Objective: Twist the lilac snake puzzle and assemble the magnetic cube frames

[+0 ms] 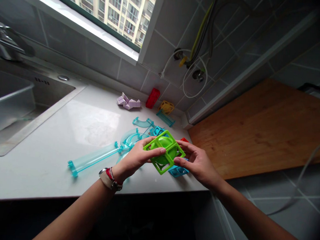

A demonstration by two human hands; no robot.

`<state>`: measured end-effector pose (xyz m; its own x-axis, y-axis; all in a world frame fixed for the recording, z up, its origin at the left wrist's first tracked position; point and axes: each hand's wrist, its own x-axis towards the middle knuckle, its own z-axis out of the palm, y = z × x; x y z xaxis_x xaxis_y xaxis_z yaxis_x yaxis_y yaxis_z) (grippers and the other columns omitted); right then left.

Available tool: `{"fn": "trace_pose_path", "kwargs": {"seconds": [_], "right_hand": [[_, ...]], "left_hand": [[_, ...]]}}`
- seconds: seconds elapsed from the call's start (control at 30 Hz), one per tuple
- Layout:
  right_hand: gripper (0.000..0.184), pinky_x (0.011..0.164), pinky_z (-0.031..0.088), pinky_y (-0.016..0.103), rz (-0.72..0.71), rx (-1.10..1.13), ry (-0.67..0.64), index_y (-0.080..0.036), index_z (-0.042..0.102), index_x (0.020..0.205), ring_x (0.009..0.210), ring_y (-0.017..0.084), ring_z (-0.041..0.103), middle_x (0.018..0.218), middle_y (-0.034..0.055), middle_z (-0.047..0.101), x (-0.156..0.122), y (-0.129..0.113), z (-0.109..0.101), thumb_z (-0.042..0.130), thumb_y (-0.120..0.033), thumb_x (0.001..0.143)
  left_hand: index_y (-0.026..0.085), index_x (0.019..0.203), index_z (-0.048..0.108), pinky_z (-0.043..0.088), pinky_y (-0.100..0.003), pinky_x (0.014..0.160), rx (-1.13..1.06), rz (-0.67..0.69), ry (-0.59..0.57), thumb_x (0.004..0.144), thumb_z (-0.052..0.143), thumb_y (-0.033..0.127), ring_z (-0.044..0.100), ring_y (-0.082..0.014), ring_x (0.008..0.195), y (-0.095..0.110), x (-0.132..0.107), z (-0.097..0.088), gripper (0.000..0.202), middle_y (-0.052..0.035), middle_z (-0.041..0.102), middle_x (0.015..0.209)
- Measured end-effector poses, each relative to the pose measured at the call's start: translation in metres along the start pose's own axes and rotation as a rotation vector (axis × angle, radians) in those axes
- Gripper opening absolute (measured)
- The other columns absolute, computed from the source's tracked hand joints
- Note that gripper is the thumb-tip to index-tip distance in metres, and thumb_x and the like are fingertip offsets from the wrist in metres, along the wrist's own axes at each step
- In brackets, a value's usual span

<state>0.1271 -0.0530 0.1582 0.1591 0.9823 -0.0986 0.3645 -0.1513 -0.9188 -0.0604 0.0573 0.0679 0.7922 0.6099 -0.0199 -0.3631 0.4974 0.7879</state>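
Between my hands, above the white countertop, is a green plastic marble-run block [165,151] with an open frame and a rounded funnel inside. My left hand [138,155] grips its left side, thumb across the front. My right hand [196,162] pinches its right edge with thumb and fingers. Behind and below the block lie blue frame blocks [179,170], partly covered by it and by my right hand. A clear teal track piece [94,158] stretches out to the left of my left hand, beside curved teal pieces [132,138].
Toward the wall are a purple folded block piece [128,101], a red block [152,98], a yellow frame block [166,107] and a teal piece [165,118]. A sink [44,90] with a faucet [6,42] is at left. A wooden board [268,128] stands at right.
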Motion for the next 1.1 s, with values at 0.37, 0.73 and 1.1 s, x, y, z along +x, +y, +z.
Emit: {"fn": "trace_pose_path", "kwargs": {"seconds": [0.37, 0.73, 1.1], "right_hand": [[0.058, 0.086, 0.061, 0.035, -0.035, 0.031, 0.005, -0.026, 0.065, 0.125, 0.105, 0.024, 0.072, 0.108, 0.0062, 0.075, -0.012, 0.003, -0.001, 0.092, -0.032, 0.075], [0.061, 0.094, 0.059, 0.038, -0.071, -0.072, -0.04, -0.032, 0.056, 0.142, 0.125, 0.029, 0.062, 0.141, 0.0096, 0.058, -0.005, 0.007, -0.006, 0.08, -0.046, 0.087], [0.02, 0.073, 0.057, 0.031, -0.047, 0.127, -0.002, -0.029, 0.063, 0.108, 0.074, 0.017, 0.066, 0.096, 0.0006, 0.073, 0.002, 0.008, 0.025, 0.066, -0.045, 0.096]], "left_hand": [[0.016, 0.129, 0.066, 0.058, -0.039, 0.091, -0.102, -0.034, -0.15, 0.082, 0.084, 0.04, 0.073, -0.0299, 0.106, 0.001, -0.001, 0.004, 0.056, -0.0157, 0.072, 0.124], [0.016, 0.118, 0.068, 0.053, -0.03, 0.078, 0.162, -0.002, -0.077, 0.075, 0.088, 0.043, 0.07, -0.0211, 0.089, -0.002, -0.002, 0.015, 0.054, -0.0068, 0.073, 0.103], [0.021, 0.099, 0.07, 0.048, -0.027, 0.072, 0.139, 0.132, 0.079, 0.092, 0.066, 0.058, 0.065, -0.0187, 0.08, -0.019, -0.001, 0.019, 0.037, -0.002, 0.071, 0.093]]}}
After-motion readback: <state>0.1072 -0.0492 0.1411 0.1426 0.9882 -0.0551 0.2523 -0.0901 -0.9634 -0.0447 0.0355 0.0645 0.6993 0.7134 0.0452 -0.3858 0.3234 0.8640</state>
